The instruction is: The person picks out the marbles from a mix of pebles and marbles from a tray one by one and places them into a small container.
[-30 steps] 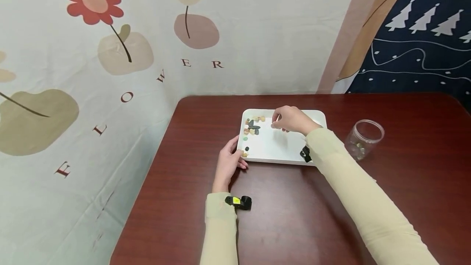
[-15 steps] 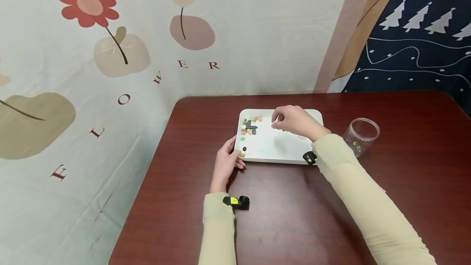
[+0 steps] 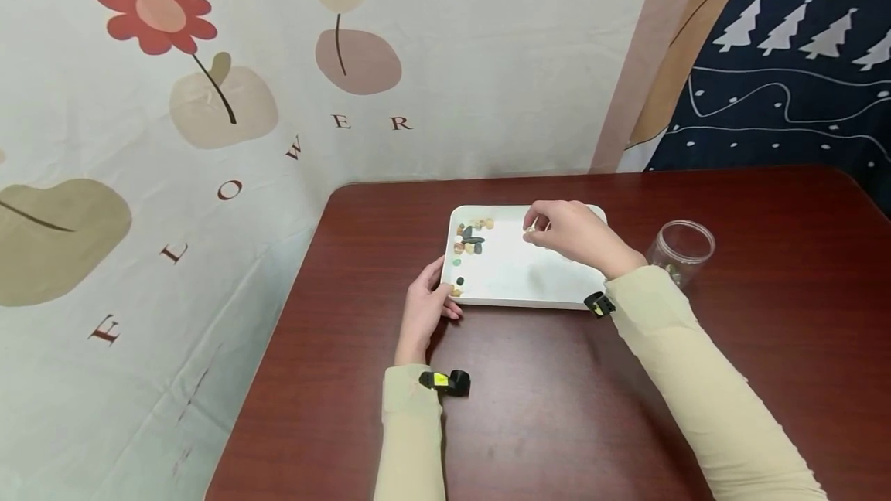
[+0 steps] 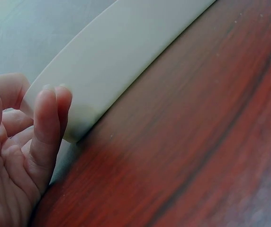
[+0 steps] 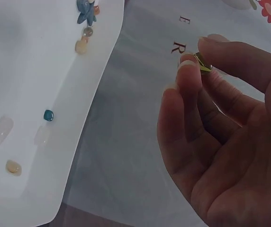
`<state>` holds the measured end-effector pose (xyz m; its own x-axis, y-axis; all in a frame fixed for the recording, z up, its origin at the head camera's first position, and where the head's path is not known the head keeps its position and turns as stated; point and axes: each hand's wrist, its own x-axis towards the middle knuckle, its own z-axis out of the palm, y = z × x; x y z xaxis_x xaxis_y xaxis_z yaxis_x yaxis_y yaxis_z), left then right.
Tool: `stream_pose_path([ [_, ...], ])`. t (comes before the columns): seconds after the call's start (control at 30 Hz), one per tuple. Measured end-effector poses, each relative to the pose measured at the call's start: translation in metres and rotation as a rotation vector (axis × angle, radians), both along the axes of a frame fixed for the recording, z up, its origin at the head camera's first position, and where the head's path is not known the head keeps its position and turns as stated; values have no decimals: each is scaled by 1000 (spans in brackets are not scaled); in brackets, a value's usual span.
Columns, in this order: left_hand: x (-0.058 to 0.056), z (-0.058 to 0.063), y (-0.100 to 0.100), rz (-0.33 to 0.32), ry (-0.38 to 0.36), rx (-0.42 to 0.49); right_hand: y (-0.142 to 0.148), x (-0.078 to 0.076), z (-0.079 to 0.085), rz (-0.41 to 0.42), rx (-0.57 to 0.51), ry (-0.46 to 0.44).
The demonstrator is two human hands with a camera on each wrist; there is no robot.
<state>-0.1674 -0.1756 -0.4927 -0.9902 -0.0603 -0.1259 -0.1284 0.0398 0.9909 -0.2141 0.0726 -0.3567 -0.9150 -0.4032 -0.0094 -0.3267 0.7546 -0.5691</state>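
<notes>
My left hand (image 3: pixel 421 308) holds the near left corner of a white tray (image 3: pixel 515 281), thumb over the rim. In the left wrist view its fingers (image 4: pixel 45 116) bend against the tray's outer wall (image 4: pixel 121 52). Above the far part of the tray, my right hand (image 3: pixel 583 236) pinches a small stone between thumb and fingertips. The right wrist view shows this stone (image 5: pixel 203 64) as shiny yellow-green. Several dark, tan and white pebbles (image 3: pixel 473 240) lie grouped at the tray's left side. A green pebble (image 3: pixel 456 262) and a dark one (image 3: pixel 460 281) lie nearer the left hand.
A clear jar (image 3: pixel 685 247) with some small stones in it stands right of the tray, close to the right forearm. In the right wrist view a teal stone (image 5: pixel 49 115) and several pale ones lie in the tray. The dark red table (image 3: pixel 529 408) extends toward me.
The right hand has moved slightly to the right above the tray, still pinching the stone. The left hand stays on the tray corner. The head view has shifted slightly.
</notes>
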Motion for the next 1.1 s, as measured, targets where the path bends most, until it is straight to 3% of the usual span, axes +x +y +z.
stream_pose_path([
  [0.33, -1, 4, 0, -19, -35, 23, 15, 15, -4, -13, -89, 63],
  [0.5, 4, 19, 3, -27, -36, 12, 21, 24, -5, -50, -139, 78],
  [0.6, 7, 25, 5, -25, -36, 9, 24, 29, -6, -75, -165, 73],
  [1.1, 9, 27, 6, -23, -42, 2, 41, 53, -12, -195, -266, 0],
])
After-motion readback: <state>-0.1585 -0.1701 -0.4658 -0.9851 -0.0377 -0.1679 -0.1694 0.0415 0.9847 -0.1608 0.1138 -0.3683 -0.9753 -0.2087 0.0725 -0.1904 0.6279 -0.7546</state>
